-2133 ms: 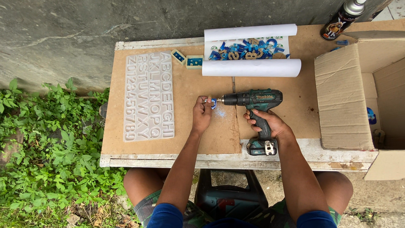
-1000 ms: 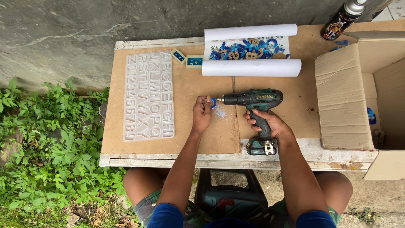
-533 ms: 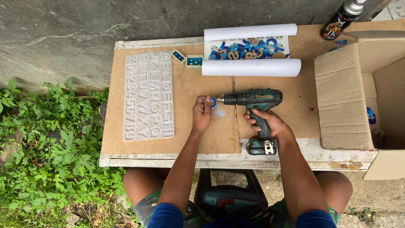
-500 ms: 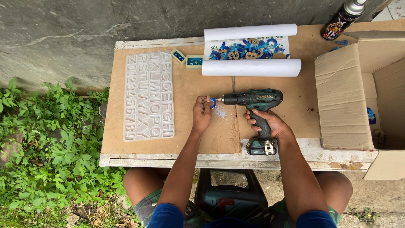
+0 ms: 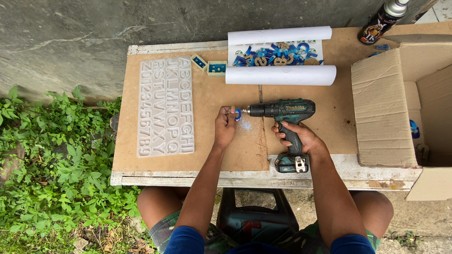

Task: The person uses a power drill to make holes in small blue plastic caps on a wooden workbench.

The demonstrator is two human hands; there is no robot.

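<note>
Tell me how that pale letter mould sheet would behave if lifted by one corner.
The letter mould sheet looks thin and lies flat on the board, so it would probably flop and sag. Its translucent, rubbery look suggests it is light and unlikely to crack. Being flat, it should not roll.

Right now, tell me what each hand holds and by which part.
Right hand: cordless drill, by its grip. Left hand: small blue piece, pinched at the drill's bit.

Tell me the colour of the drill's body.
Dark teal with black grip, held by the right hand; drill shows clearest in the head view.
</note>
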